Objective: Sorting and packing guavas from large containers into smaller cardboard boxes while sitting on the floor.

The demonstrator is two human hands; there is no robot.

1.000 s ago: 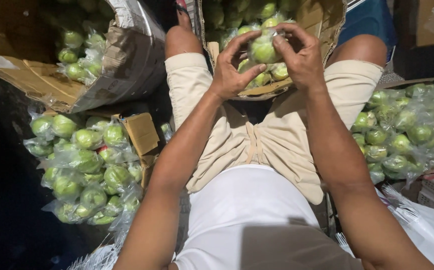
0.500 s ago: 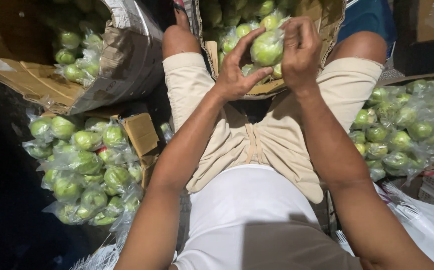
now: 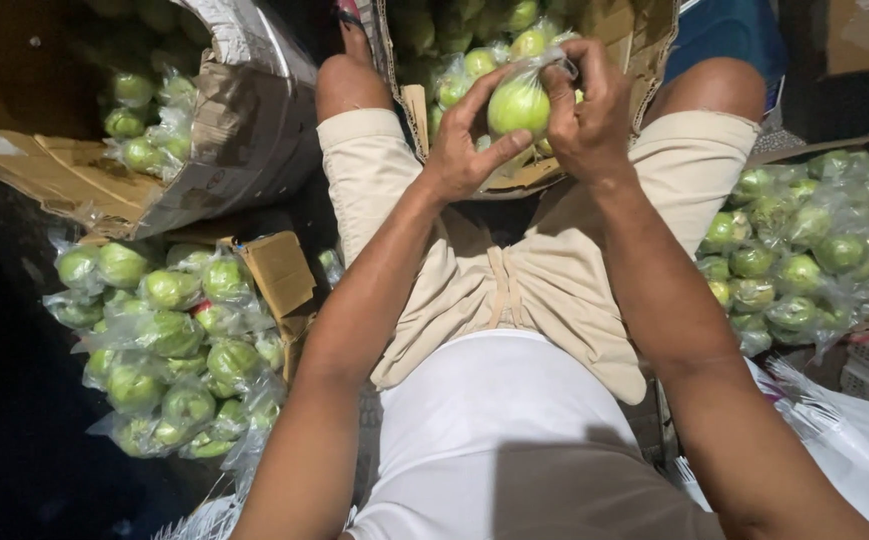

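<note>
Fingers of the left hand and right hand clasp a round, pale-green fruit in clear, crinkled plastic.

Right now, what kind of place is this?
Probably a fruit packing spot or market stall. Piles of bagged green fruit lie around, cardboard boxes hold more, and both hands, left and right, hold one bagged fruit.
</note>
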